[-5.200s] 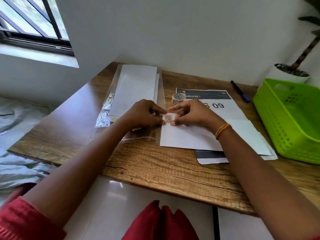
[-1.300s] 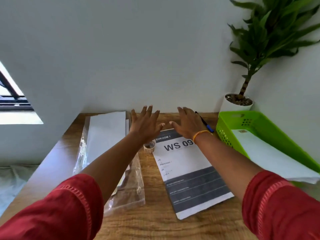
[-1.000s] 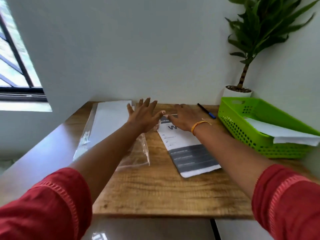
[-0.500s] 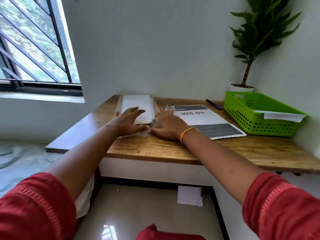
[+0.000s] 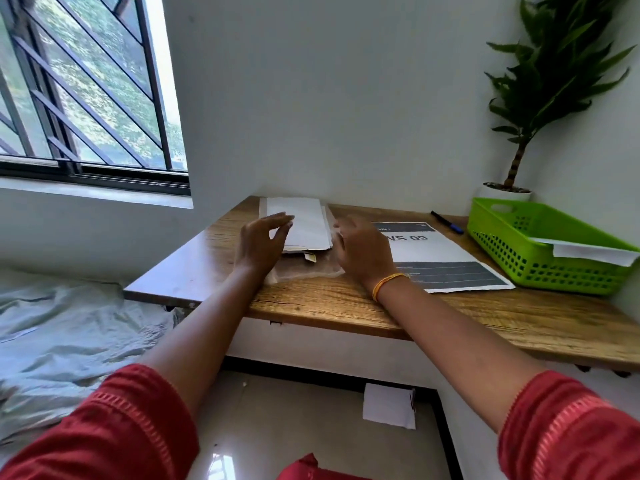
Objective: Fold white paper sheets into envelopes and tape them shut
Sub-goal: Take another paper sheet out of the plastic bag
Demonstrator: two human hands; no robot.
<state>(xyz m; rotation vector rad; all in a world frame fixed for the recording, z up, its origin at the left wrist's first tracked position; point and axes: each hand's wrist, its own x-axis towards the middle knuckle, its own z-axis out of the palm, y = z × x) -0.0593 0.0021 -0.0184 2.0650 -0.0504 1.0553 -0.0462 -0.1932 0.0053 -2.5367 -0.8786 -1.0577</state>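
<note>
Left hand (image 5: 260, 244) and right hand (image 5: 360, 249) relaxed, empty, flanking flat white paper stack (image 5: 300, 224) in crinkled clear wrapper (image 5: 304, 268); grained wood desk (image 5: 346, 303).

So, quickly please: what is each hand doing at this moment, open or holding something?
Left hand: open, fingers loosely curved above the stack of white paper, holding nothing.
Right hand: open, blurred, holding nothing visible.

Desk (image 5: 346, 303): paper stack (image 5: 301, 221) at back left, in a plastic wrapper (image 5: 304, 268); printed sheet (image 5: 440, 254) to its right; pen (image 5: 446, 222) behind the sheet; basket (image 5: 540, 258) at far right, envelope (image 5: 588, 252) in it; plant (image 5: 540, 84) behind the basket.
</note>
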